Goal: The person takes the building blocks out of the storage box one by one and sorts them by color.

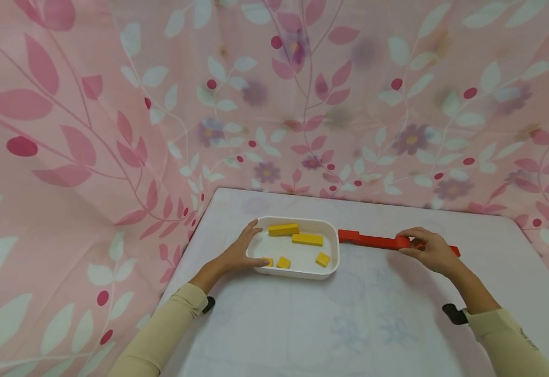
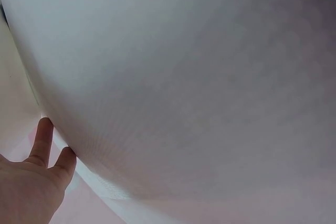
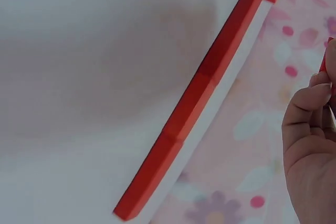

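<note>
A white tray (image 1: 328, 271) with several yellow blocks sits in the middle of the table. My left hand (image 1: 237, 254) spans its left end, fingers at the back rim and thumb over the front corner beside a yellow cube (image 1: 267, 261). Two nearly straight fingers (image 2: 43, 142) show in the left wrist view. To the tray's right runs a row of red blocks (image 1: 375, 241), also seen slanting across the right wrist view. My right hand (image 1: 432, 252) pinches a small red block (image 1: 403, 242) between thumb and fingers at this row; the fingers partly hide it.
Inside the tray lie two long yellow blocks (image 1: 307, 239) near the back and small yellow cubes (image 1: 322, 259) towards the front. A white cloth (image 1: 312, 324) covers the table. Pink floral curtains (image 1: 312, 131) stand close behind it and at its left.
</note>
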Action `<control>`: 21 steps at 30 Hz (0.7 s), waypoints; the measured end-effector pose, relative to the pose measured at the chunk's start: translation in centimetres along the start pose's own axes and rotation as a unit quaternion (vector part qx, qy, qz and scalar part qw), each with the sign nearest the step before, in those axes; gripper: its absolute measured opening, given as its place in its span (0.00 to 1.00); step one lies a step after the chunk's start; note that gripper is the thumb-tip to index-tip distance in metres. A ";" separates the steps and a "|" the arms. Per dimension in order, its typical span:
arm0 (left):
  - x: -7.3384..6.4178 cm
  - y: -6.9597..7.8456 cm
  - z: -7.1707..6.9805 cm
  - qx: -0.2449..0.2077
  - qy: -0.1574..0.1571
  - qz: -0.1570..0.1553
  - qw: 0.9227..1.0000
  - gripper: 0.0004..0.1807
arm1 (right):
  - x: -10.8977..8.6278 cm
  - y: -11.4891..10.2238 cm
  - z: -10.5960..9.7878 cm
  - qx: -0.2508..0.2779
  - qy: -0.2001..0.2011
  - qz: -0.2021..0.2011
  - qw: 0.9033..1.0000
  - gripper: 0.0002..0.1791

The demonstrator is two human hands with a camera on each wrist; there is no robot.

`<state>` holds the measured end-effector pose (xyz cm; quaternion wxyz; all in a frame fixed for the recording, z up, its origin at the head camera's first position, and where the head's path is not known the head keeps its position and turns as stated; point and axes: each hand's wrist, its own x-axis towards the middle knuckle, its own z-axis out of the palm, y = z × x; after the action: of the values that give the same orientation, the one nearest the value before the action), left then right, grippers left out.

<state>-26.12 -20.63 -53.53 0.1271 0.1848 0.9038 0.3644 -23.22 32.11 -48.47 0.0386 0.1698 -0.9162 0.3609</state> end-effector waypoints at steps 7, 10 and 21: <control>0.2 0.1 0.0 -0.006 0.003 -0.001 1.000 0.57 | -1.6 2.6 -2.7 -0.020 0.025 0.067 0.997 0.22; 0.1 0.2 0.0 -0.011 0.003 -0.002 1.000 0.57 | -2.2 3.8 -4.2 -0.032 0.021 0.101 0.994 0.25; 0.1 0.0 -0.1 -0.005 0.002 0.005 1.000 0.57 | -4.0 8.5 -7.6 -0.106 -0.035 0.173 0.979 0.30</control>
<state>-26.27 -20.65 -53.45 0.1237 0.1883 0.9014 0.3697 -22.75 44.15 -49.14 -0.0389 0.0162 -0.9656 0.2568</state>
